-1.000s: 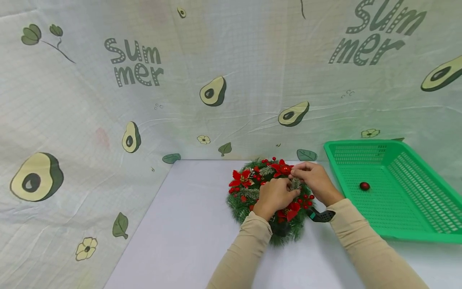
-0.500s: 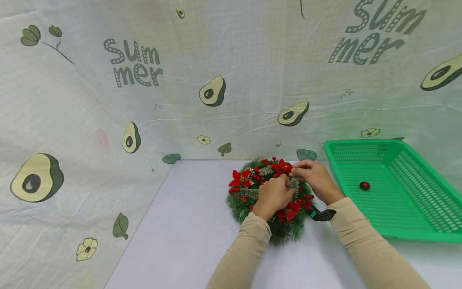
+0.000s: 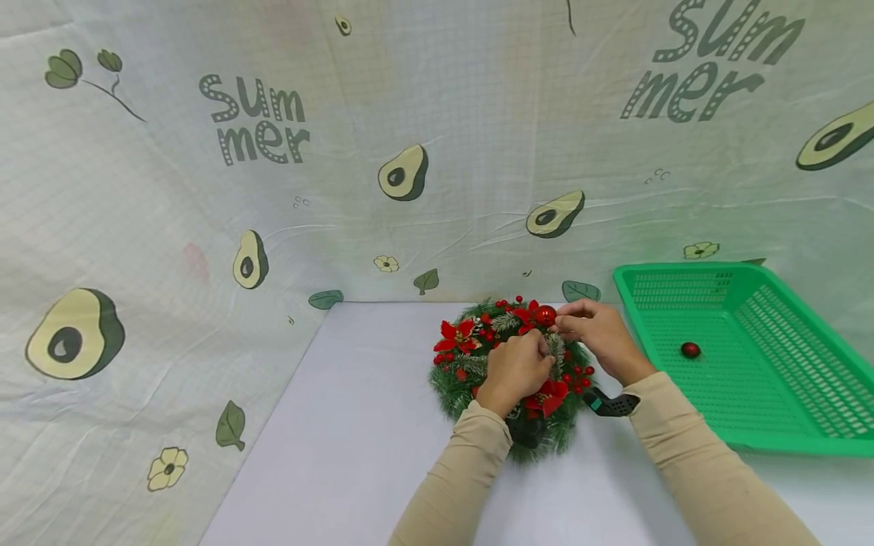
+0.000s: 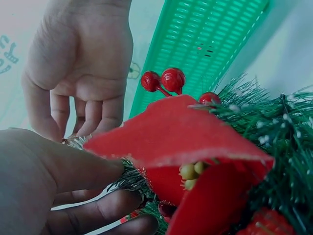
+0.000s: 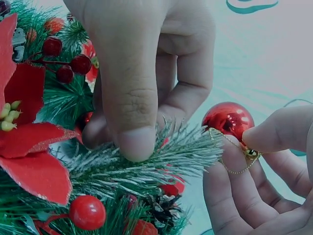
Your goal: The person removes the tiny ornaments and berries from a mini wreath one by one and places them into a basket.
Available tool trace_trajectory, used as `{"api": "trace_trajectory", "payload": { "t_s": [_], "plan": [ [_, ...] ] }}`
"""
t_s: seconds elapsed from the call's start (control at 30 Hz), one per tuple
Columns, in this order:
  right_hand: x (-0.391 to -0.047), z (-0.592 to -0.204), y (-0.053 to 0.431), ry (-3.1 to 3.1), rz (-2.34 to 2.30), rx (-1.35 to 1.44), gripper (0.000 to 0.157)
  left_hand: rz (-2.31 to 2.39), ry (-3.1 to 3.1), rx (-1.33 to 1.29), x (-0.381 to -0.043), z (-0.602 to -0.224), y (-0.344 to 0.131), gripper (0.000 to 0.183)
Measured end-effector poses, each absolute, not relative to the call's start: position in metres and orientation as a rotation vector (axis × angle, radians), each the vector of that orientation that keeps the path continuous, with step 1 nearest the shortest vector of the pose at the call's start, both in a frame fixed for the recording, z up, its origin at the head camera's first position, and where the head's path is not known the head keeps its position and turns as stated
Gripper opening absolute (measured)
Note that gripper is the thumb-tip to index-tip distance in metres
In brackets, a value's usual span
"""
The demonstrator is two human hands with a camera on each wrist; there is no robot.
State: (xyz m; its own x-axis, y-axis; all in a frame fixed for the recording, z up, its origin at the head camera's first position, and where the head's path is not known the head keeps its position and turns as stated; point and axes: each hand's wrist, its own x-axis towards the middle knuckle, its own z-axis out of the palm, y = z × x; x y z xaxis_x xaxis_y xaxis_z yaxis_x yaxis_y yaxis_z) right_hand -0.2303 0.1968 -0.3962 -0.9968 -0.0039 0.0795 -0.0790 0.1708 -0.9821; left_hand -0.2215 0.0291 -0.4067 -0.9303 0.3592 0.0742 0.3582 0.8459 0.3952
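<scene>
A green Christmas wreath (image 3: pixel 447 385) with red poinsettias, berries and frosted pine sprigs lies on the white table. My left hand (image 3: pixel 514 370) reaches over its middle and pinches a frosted sprig (image 5: pixel 183 152), the thumb lying on the needles in the right wrist view. My right hand (image 3: pixel 604 341) is at the wreath's far right edge. Between its thumb and fingers it pinches a shiny red bauble (image 5: pixel 229 119) by the gold cap. A thin gold cord (image 5: pixel 236 172) loops from the cap across the fingers, close to the sprig's tip.
To the right stands a green plastic basket (image 3: pixel 724 440) with a dark red ball (image 3: pixel 690 350) inside. Behind the table hangs a pale cloth (image 3: pixel 464 189) printed with avocados. A black wristband (image 3: pixel 611 403) shows at the right wrist.
The right hand has shifted the bauble slightly to the right and up, so more of it shows. The left hand has drawn back a little to the left, its thumb tucked closer to its fingers.
</scene>
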Motion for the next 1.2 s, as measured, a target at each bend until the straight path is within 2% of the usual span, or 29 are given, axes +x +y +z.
{"api": "trace_trajectory", "payload": {
  "t_s": [0.5, 0.77, 1.2],
  "plan": [
    [-0.228, -0.393, 0.202, -2.346, 1.986, 0.108, 0.034, 0.631, 3.028, 0.607, -0.221, -0.407, 0.026, 0.015],
    [-0.227, -0.393, 0.206, -2.31, 2.005, 0.14, 0.041, 0.661, 3.045, 0.622, -0.22, -0.408, 0.025, 0.015],
    [-0.227, -0.392, 0.21, -2.248, 2.008, 0.12, 0.041, 0.667, 3.058, 0.614, -0.218, -0.406, 0.026, 0.016]
  ]
}}
